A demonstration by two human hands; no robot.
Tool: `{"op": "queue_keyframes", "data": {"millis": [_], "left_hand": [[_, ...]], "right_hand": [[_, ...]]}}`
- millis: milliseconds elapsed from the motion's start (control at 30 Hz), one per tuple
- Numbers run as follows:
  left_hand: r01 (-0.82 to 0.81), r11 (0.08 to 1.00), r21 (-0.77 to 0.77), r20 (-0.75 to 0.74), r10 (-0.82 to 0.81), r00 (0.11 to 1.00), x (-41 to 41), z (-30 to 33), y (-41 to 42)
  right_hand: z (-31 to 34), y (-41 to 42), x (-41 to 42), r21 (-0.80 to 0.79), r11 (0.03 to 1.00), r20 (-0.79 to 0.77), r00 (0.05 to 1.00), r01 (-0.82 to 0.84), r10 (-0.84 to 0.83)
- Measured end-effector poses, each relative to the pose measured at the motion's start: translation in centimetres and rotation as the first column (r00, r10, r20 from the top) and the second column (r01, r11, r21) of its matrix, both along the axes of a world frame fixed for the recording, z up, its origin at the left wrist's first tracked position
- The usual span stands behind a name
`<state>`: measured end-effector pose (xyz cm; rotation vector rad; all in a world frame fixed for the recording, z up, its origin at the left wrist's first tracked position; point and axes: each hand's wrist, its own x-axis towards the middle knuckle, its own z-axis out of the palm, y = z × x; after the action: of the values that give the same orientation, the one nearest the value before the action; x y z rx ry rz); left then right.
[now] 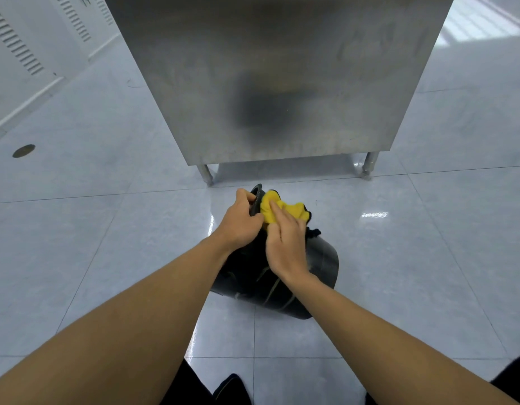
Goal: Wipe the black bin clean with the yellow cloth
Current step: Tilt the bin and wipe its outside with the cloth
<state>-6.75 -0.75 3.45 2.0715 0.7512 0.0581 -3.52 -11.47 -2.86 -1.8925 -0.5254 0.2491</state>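
The black bin (320,270) lies tipped on its side on the pale tiled floor, its base toward me and its rim pointing away. My left hand (241,220) grips the bin's rim at the far end. My right hand (285,244) presses the crumpled yellow cloth (285,209) against the bin near the rim, fingers flat over it. Both forearms hide much of the bin's upper side.
A stainless steel cabinet (282,83) on short legs (206,173) stands just beyond the bin. A round floor drain cover (24,150) lies far left, near a white wall with vent slats (16,45). My dark shoes (232,390) show at the bottom edge.
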Motion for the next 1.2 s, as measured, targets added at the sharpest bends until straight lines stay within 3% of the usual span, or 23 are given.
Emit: {"op": "queue_keyframes", "data": {"millis": [167,300,400,533,733,933,1067,1200], "left_hand": [[0.039,0.994,0.099,0.066,-0.045,0.997,-0.3,-0.1,0.4],[0.113,0.971,0.213,-0.006,-0.114,0.993,-0.1,-0.5,0.3],[0.082,0.979,0.185,-0.080,-0.068,0.994,0.1,-0.6,0.4],[0.102,0.990,0.097,-0.111,-0.092,0.990,0.2,-0.5,0.4],[0.149,0.987,0.057,-0.129,-0.141,0.982,0.6,-0.4,0.2],[0.059,0.998,-0.021,-0.078,-0.061,0.995,0.8,-0.7,-0.1],[0.055,0.997,0.048,-0.070,-0.051,0.996,1.1,-0.6,-0.3],[0.048,0.999,-0.002,-0.115,-0.048,0.992,0.7,-0.2,0.1]], "right_hand": [[-0.8,-0.3,0.1,-0.064,0.998,0.178,0.983,-0.024,0.035],[-2.4,-1.9,1.0,-0.179,0.982,0.285,0.958,0.063,-0.009],[-4.2,-4.1,1.2,-0.263,0.948,0.235,0.965,0.178,-0.116],[-5.0,-5.3,1.1,-0.269,0.941,0.159,0.973,0.206,-0.168],[-2.2,-2.5,0.0,-0.124,0.991,0.295,0.955,0.059,-0.020],[-1.7,-1.7,0.2,-0.147,0.989,0.347,0.937,0.028,0.025],[-3.1,-2.8,0.9,-0.193,0.974,0.258,0.964,0.121,-0.068],[-5.3,-4.9,1.7,-0.249,0.947,0.149,0.974,0.204,-0.170]]}}
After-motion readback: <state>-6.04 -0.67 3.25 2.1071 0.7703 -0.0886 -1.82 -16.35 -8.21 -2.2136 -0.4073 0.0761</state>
